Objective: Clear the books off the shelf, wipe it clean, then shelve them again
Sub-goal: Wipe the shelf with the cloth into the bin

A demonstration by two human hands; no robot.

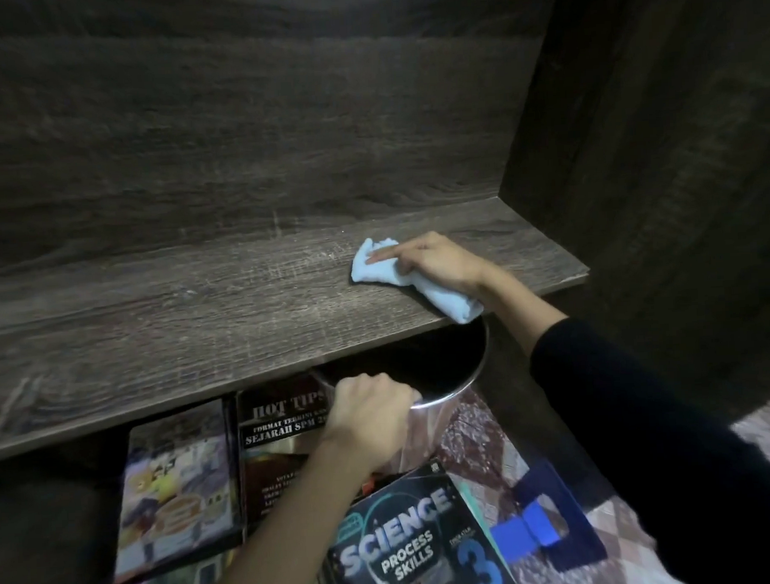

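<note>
While our right hand (435, 263) grips a blue cloth (365, 273) against the shelf (198, 308), our left hand (370, 407) clutches the rim of a metal bin (450, 396) below.

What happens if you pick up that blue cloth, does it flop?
Probably yes: the cloth is bunched in soft folds under the right hand, and its end droops over the shelf edge. It likely weighs little and would slide easily on the smooth wood.

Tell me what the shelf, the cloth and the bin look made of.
Shelf: dark wood-grain board, matt, likely laminate. Cloth: soft light-blue fabric, creased, perhaps microfibre. Bin: shiny metal rim, seemingly steel; bright glint.
</note>
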